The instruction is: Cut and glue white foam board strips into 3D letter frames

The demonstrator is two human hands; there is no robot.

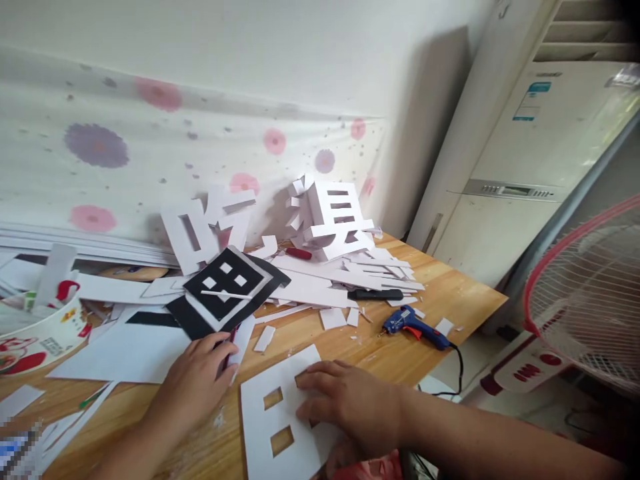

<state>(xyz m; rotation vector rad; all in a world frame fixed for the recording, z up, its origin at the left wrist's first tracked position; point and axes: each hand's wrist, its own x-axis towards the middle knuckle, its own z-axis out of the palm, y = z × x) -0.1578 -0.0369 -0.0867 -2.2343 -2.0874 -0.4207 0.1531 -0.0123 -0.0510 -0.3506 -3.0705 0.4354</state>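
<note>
My right hand [345, 400] lies flat, fingers stretched out, on a white foam-board cutout [273, 420] with rectangular holes near the table's front edge. My left hand [197, 383] is curled around a thin red-tipped tool [231, 339], its fingers closed, beside a black and white cutout piece [225, 290] with a thin white stick lying across it. Finished white cutout characters [333, 217] lean against the flowered wall cloth behind.
White foam strips and scraps [345, 277] cover the wooden table [450, 293]. A blue glue gun [413, 327] with a cord lies at right, a black cutter [375, 294] behind it. A tall white air conditioner [530, 153] and a red fan [590, 293] stand at right.
</note>
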